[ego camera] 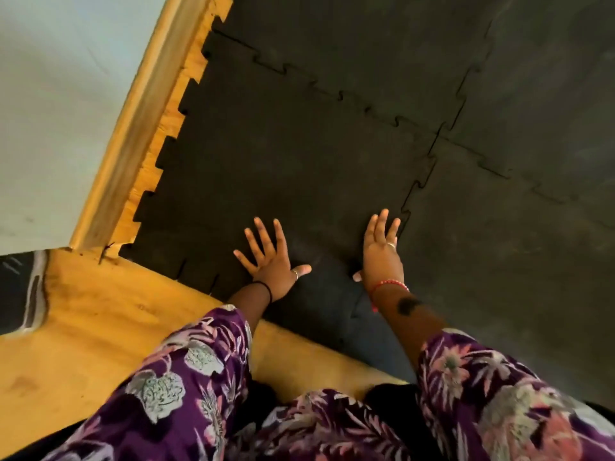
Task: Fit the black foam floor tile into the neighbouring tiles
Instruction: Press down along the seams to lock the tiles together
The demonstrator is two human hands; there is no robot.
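Tile [283, 168] lies flat on the wooden floor [100, 314], its toothed left edge against the baseboard [139, 118], its far and right edges meeting the neighbours [515, 227] along jigsaw seams. We've got both hands on it: left hand [271, 261] spread wide, palm down near the tile's near edge; right hand [382, 251] flat, fingers together, right beside the right seam, gripping nothing. Near the right wrist the tile's near corner goes dark and blurred, so we cannot tell whether those teeth are seated. Our floral sleeves [199, 377] cover the lower floor. No writing anywhere. At the left edge, a dark object [20, 294] is cut off.
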